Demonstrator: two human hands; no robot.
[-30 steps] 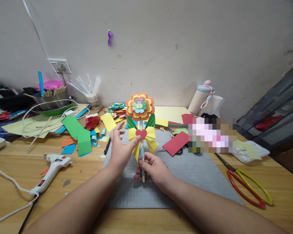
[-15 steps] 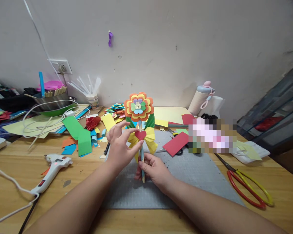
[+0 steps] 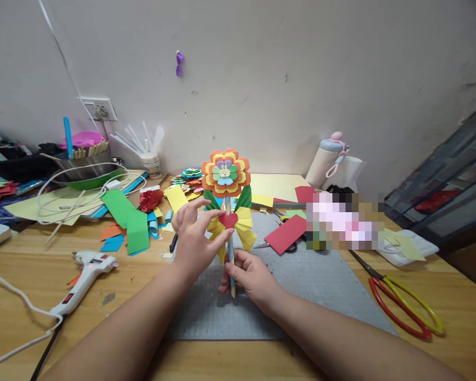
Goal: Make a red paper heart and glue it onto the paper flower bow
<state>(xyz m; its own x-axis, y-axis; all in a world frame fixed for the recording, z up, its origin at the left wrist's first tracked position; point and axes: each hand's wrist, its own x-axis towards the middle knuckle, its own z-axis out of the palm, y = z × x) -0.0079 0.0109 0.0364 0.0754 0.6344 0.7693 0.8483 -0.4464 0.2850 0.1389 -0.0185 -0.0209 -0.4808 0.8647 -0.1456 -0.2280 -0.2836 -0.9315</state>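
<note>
Your left hand (image 3: 194, 241) has shifted: a second ago its thumb lay on the red heart (image 3: 229, 220) and the forefinger stood clear of it, but now the forefinger reaches the heart's left lobe and the thumb sits at its lower tip. These two digits are bent and parted around the heart; you cannot tell from this view whether they actually pinch it. Your other left fingers are curled and fanned to the side, hiding more of the yellow bow (image 3: 245, 222) than they did.

Your right hand (image 3: 254, 278) keeps its place, thumb and fingers pinching the striped stem (image 3: 230, 251) near its bottom end. You have the paper flower (image 3: 225, 173) upright above the grey mat (image 3: 301, 301), and its orange-edged bloom has drifted slightly left. Green leaves (image 3: 245, 197) show between bloom and bow, with the heart at the bow's middle.

Around you, things lie as they did: the white glue gun (image 3: 79, 283) on the wood to your left, the folded green paper (image 3: 122, 211) beyond it, the red paper (image 3: 284, 234) past your right hand, and the scissors (image 3: 380, 276) farther right.
</note>
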